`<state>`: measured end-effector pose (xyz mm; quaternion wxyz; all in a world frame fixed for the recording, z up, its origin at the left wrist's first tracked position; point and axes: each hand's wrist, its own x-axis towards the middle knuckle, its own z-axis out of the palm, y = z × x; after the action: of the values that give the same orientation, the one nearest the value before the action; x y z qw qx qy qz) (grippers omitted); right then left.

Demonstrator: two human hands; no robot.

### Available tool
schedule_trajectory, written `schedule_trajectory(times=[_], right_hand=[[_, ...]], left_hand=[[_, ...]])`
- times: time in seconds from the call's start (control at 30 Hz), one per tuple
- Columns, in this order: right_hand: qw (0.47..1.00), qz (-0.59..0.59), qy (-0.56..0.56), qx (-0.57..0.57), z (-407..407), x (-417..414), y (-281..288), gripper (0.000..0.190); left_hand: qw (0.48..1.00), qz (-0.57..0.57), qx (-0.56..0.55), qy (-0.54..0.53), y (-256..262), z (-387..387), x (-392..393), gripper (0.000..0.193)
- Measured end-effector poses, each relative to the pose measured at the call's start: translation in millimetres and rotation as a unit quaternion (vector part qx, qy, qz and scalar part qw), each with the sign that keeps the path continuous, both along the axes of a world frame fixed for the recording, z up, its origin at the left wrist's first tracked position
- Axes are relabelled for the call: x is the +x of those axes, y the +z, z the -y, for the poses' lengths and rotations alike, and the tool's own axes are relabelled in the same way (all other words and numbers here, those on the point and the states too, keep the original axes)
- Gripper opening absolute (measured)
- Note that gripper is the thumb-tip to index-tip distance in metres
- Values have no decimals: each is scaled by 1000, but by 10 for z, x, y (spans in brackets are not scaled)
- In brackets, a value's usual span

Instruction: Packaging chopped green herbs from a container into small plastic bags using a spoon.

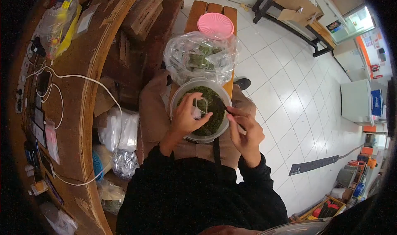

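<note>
A round translucent plastic tub point(174, 110) stands before me, holding dark green, crumbly dried herb point(214, 123). Over its left side, my left hand point(185, 115) grips a small clear plastic bag point(202, 105) whose rounded mouth is held apart between thumb and fingers. At the tub's right rim, my right hand point(246, 127) pinches the handle of a dark spoon-like utensil point(224, 106). Its far end reaches into the tub and blends with the herb, so I cannot tell its load. Just beyond the tub sits a large clear plastic bag point(201, 59) with more green herb inside.
A pink ribbed lid point(215, 24) lies on the wooden bench point(198, 9) past the large bag. Leftward runs a wooden counter point(74, 111) with a white cable point(102, 85) hanging over its edge. Packs of clear bags point(119, 131) sit on the shelf below. White tiled floor point(279, 89) extends right.
</note>
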<state>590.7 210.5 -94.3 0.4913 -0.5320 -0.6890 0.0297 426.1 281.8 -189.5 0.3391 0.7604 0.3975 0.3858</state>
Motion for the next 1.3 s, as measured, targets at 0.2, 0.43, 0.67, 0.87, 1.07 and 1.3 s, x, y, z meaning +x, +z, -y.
schedule_trajectory(times=[0.2, 0.43, 0.67, 0.87, 1.07, 1.3], right_hand=[[983, 34, 33, -180, -119, -124, -176, 33], [951, -188, 57, -238, -222, -155, -239, 9], [985, -47, 62, -154, -223, -133, -180, 11], [987, -11, 77, -142, -247, -156, -153, 11], [988, 12, 37, -152, -239, -1, -88, 9], [992, -5, -79, -95, -675, 63, -58, 8]], left_hand=[[957, 247, -147, -22, 163, 103, -17, 47], [919, 312, -238, -46, 249, 111, -215, 20], [967, 182, -177, -28, 393, 74, -256, 20], [990, 122, 7, -73, 485, 1, -245, 12], [995, 94, 12, -16, 449, -35, -449, 10], [716, 592, -360, 80, 196, -146, -753, 9]])
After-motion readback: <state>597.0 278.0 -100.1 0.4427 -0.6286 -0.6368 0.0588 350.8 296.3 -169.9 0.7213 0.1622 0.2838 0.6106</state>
